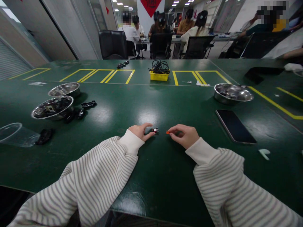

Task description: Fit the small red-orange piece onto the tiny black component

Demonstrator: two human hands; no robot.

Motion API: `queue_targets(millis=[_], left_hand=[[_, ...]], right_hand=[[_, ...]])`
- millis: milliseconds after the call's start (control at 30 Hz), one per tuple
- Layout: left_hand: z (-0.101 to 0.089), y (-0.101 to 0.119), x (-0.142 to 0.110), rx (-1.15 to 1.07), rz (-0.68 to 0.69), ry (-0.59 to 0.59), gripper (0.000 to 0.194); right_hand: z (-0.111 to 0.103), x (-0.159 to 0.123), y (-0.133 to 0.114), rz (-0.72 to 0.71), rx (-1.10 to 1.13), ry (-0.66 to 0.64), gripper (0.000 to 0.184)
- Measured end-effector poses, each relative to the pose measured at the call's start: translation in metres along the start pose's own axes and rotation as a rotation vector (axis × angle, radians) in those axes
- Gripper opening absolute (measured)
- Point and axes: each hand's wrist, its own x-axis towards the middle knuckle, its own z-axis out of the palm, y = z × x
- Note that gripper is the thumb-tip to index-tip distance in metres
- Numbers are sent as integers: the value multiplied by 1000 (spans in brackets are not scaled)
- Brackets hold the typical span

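Observation:
At the middle of the green table (146, 107), my left hand (139, 130) has its thumb and index finger at a small silver, dark and red part (155, 130), which sits at the fingertips. The kind of part is too small to make out. A short gap to the right, my right hand (186, 135) pinches a tiny orange piece (168, 132) between thumb and index finger. Both hands are low over the tabletop, palms turned towards each other.
Metal bowls (67, 89) with dark parts, black pieces (88, 104) and a clear plastic cup (20, 135) are at left. To the right lie a phone (235, 126), a bowl (233, 94) and an earbud (264, 154). A yellow bin (159, 76) holds black cables. People sit behind.

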Motion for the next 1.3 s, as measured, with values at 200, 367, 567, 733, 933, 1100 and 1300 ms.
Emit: queue_targets(millis=[200,367,567,733,933,1100,1300], left_hand=[[2,-2,6,113,-3,-60,42],[7,-1,6,123,27,-39,37],[9,-2,2,31,181,8,35],[10,1,-5,-68,294,96,33],[8,4,-7,-113,315,91,31],[7,5,-7,-127,344,73,31],[7,4,-8,-107,342,103,32]], right_hand=[[-3,-1,6,-284,-321,-91,14],[2,0,-3,-140,-401,-6,23],[4,-1,-4,-8,-139,-69,13],[8,-3,-8,143,314,-71,19],[11,-3,-9,242,479,-65,20],[15,-4,-8,231,531,-67,20],[17,-4,-10,224,533,-35,18]])
